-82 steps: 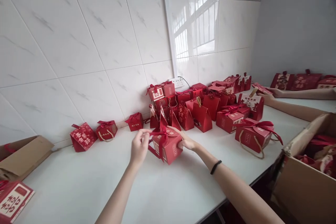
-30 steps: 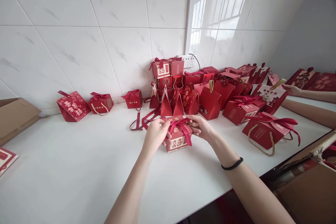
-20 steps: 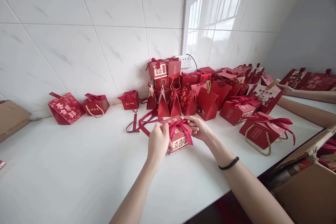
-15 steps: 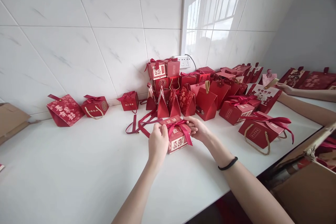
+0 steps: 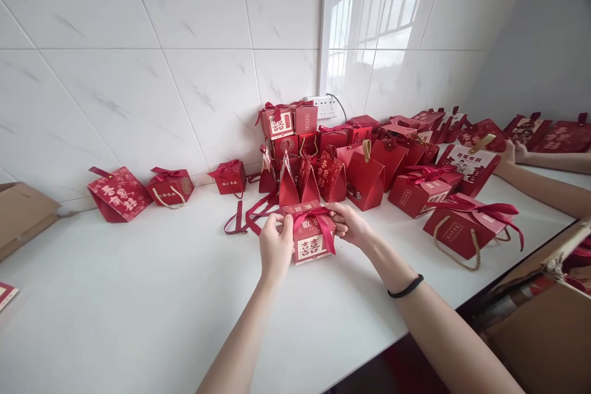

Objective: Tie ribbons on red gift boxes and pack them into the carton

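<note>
A small red gift box (image 5: 312, 247) with a cream label stands on the white table in front of me. A dark red ribbon (image 5: 327, 240) is tied in a bow across its top. My left hand (image 5: 276, 243) is closed at the box's left side, its thumb and fingers pinching the bow's left end. On the other side, my right hand (image 5: 348, 223) is closed too, its fingertips on the right end of the bow. A black band circles my right wrist. Loose ribbon (image 5: 239, 221) lies on the table just beyond my left hand.
Several red gift boxes (image 5: 364, 181) are crowded and stacked along the tiled wall. Others (image 5: 119, 194) stand at the left. A co-worker's hands (image 5: 508, 154) are at a box on the right. Cardboard cartons (image 5: 540, 332) sit at the right edge and far left.
My hands and the box show hardly any movement, only a slight shift of the whole view. At the right, the co-worker's hands have moved with a gold-strapped box.
</note>
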### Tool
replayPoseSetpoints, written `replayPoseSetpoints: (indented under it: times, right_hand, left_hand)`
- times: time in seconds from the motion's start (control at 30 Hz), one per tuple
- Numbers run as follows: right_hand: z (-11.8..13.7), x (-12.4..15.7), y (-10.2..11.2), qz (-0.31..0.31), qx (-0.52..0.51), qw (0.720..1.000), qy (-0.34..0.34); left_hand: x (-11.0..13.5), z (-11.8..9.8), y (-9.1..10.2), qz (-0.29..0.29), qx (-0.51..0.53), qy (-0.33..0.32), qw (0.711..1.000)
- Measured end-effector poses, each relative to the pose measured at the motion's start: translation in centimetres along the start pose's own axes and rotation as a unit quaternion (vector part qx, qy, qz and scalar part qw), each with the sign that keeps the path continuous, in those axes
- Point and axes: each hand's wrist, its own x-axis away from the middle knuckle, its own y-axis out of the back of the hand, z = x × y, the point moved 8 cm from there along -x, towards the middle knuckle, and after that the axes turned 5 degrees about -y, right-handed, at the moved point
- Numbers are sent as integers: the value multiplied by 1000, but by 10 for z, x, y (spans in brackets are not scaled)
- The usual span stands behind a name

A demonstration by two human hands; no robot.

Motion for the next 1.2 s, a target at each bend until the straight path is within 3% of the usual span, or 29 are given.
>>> replayPoseSetpoints:
  times: [0.13,0.2,0.27,0.37,0.5,0.7,0.87,0.97,1.2]
  right_hand:
    - [15,7,7,3,34,997,65]
    - [24,12,9,8,106,989,98]
    - [24,17,1,47,237,965,102]
    - [16,22,-12,99,406,904,93]
    - [14,22,-19,94,460,876,115]
    - [15,23,-24,98,422,891,136]
    - [21,25,-27,63,435,875,204]
    - [27,25,-27,25,464,844,268]
    - [42,33,-24,-76,521,742,415]
  left_hand:
    - [-12,1,2,58,33,28,997]
    - [-15,3,3,84,31,57,994]
    - [-14,7,4,113,24,99,988]
    - [-8,11,0,206,5,143,968]
    - [-2,4,-4,289,-3,118,950]
    - [-2,-1,-3,285,-74,109,949]
    - [-3,1,1,269,-108,116,950]
    - [-4,9,0,265,-96,123,951]
    - [-11,26,-11,279,-12,53,959]
